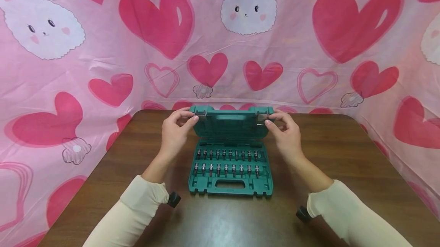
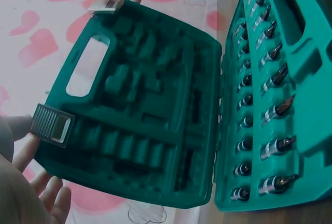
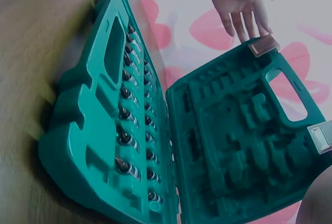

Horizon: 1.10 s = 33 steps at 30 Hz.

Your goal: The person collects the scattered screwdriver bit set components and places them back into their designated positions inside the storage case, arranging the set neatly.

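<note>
A green plastic socket bit case stands open on the table, its base (image 1: 203, 188) flat and its lid (image 1: 230, 126) raised. Two rows of metal bit sockets (image 1: 226, 170) sit in the base's slots. At the lid's left upper corner, my left hand (image 1: 174, 129) pinches the edge between thumb and fingers, beside a latch (image 2: 52, 125). The opposite corner is pinched by my right hand (image 1: 288, 136), near the other latch (image 3: 264, 45). Moulded empty recesses (image 2: 132, 84) line the inside of the lid. Only part of my right hand shows in the right wrist view.
A brown wooden table (image 1: 120, 155) lies under the case. Behind it hangs a pink cloth (image 1: 206, 41) printed with hearts and rabbits. Black straps (image 1: 174, 199) show at the cuffs of the cream sleeves (image 1: 137, 205).
</note>
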{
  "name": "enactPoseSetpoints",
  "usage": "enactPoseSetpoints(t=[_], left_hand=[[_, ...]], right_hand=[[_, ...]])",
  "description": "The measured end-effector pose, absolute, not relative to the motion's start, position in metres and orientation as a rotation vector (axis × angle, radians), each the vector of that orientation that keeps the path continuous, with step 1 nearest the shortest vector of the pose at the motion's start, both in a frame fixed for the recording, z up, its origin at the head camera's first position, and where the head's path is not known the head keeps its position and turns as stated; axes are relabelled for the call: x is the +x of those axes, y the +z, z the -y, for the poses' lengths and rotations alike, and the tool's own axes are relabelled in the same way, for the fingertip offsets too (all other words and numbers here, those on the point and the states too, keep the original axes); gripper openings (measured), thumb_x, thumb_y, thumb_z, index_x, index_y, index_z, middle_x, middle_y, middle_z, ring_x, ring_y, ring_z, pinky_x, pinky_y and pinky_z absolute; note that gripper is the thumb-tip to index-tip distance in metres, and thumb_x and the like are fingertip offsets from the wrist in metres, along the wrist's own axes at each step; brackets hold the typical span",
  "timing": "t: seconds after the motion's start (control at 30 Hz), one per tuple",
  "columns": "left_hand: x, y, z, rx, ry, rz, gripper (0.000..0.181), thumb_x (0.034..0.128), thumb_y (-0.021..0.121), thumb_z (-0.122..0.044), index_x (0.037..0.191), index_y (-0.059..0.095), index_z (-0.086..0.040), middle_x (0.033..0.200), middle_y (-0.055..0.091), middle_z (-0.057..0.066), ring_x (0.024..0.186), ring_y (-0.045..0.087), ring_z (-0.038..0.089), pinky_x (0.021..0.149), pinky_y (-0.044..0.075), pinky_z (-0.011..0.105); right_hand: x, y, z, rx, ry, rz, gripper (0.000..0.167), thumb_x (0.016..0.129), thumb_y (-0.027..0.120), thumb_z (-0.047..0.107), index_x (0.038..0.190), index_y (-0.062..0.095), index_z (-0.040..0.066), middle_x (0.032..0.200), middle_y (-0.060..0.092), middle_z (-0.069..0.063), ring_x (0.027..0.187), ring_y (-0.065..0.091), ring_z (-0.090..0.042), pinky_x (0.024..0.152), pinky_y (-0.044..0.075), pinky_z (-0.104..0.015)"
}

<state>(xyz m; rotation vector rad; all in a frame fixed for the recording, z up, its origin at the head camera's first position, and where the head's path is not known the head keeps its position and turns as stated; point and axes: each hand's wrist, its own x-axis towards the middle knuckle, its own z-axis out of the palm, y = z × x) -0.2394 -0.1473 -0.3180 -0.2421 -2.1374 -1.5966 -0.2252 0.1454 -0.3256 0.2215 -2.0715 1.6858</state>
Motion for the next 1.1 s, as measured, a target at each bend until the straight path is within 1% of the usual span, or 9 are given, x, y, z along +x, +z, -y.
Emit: enactPoseSetpoints(t=[0.17, 0.27, 0.37, 0.5, 0.6, 0.7, 0.8, 0.93, 1.1], left_hand=[[-0.219, -0.301, 0.135, -0.169, -1.58, 2.113, 0.02, 0.0881, 0.072, -0.007, 0.099, 0.07, 0.01, 0.122, 0.063, 0.017, 0.084, 0.062, 0.024, 0.068, 0.046, 0.017], [-0.221, -0.305, 0.135, -0.162, -1.592, 2.1, 0.02, 0.0877, 0.073, -0.007, 0.098, 0.07, 0.01, 0.122, 0.063, 0.018, 0.089, 0.063, 0.032, 0.069, 0.046, 0.016], [-0.23, -0.317, 0.139, -0.151, -1.605, 2.092, 0.021, 0.0873, 0.074, -0.011, 0.097, 0.072, 0.007, 0.122, 0.064, 0.014, 0.091, 0.063, 0.033, 0.07, 0.047, 0.017], [-0.238, -0.331, 0.145, -0.132, -1.579, 2.098, 0.024, 0.0865, 0.076, -0.021, 0.095, 0.075, 0.001, 0.12, 0.065, 0.006, 0.096, 0.062, 0.024, 0.071, 0.048, 0.02], [-0.237, -0.335, 0.146, -0.131, -1.549, 2.098, 0.026, 0.0854, 0.077, -0.026, 0.092, 0.076, -0.001, 0.118, 0.066, 0.002, 0.092, 0.062, 0.021, 0.069, 0.048, 0.021], [-0.235, -0.337, 0.146, -0.122, -1.526, 2.084, 0.026, 0.0837, 0.079, -0.028, 0.089, 0.076, -0.002, 0.115, 0.067, 0.0, 0.083, 0.063, 0.021, 0.066, 0.048, 0.022], [-0.233, -0.339, 0.145, -0.105, -1.499, 2.075, 0.027, 0.0827, 0.08, -0.028, 0.086, 0.075, -0.001, 0.113, 0.068, -0.001, 0.08, 0.063, 0.022, 0.065, 0.047, 0.021], [-0.229, -0.342, 0.145, -0.093, -1.472, 2.076, 0.027, 0.0825, 0.08, -0.028, 0.086, 0.076, -0.002, 0.113, 0.068, 0.0, 0.086, 0.063, 0.02, 0.065, 0.047, 0.021], [-0.224, -0.344, 0.146, -0.077, -1.438, 2.106, 0.027, 0.083, 0.079, -0.031, 0.087, 0.076, -0.004, 0.114, 0.068, -0.003, 0.096, 0.06, 0.015, 0.068, 0.048, 0.024]], right_hand=[[-0.225, -0.325, -0.142, 0.185, 1.662, 2.013, 0.018, 0.091, 0.066, 0.004, 0.1, 0.065, -0.011, 0.129, 0.057, -0.019, 0.1, 0.051, -0.01, 0.072, 0.039, -0.026], [-0.234, -0.337, -0.147, 0.165, 1.658, 1.998, 0.019, 0.091, 0.069, 0.009, 0.098, 0.068, -0.008, 0.126, 0.059, -0.012, 0.097, 0.052, -0.011, 0.071, 0.04, -0.026], [-0.238, -0.346, -0.151, 0.158, 1.661, 1.995, 0.021, 0.09, 0.071, 0.016, 0.096, 0.069, -0.004, 0.126, 0.06, -0.006, 0.089, 0.053, -0.014, 0.07, 0.042, -0.026], [-0.235, -0.35, -0.154, 0.172, 1.647, 2.019, 0.024, 0.09, 0.072, 0.021, 0.095, 0.07, -0.002, 0.127, 0.059, -0.002, 0.085, 0.053, -0.02, 0.069, 0.044, -0.025], [-0.233, -0.352, -0.154, 0.178, 1.619, 2.037, 0.023, 0.09, 0.072, 0.02, 0.094, 0.07, -0.002, 0.127, 0.059, -0.001, 0.083, 0.054, -0.021, 0.069, 0.044, -0.024], [-0.229, -0.351, -0.153, 0.194, 1.578, 2.042, 0.018, 0.089, 0.073, 0.014, 0.091, 0.07, -0.003, 0.126, 0.061, -0.004, 0.083, 0.055, -0.02, 0.066, 0.042, -0.022], [-0.219, -0.343, -0.148, 0.219, 1.533, 2.043, 0.014, 0.088, 0.072, 0.007, 0.088, 0.069, -0.007, 0.124, 0.061, -0.012, 0.083, 0.056, -0.014, 0.065, 0.041, -0.021], [-0.205, -0.333, -0.143, 0.232, 1.519, 2.058, 0.012, 0.088, 0.071, 0.003, 0.087, 0.067, -0.009, 0.123, 0.061, -0.017, 0.082, 0.055, -0.007, 0.066, 0.042, -0.022], [-0.199, -0.333, -0.143, 0.245, 1.524, 2.076, 0.012, 0.088, 0.07, 0.002, 0.088, 0.067, -0.009, 0.125, 0.06, -0.017, 0.084, 0.056, -0.008, 0.068, 0.043, -0.023]])
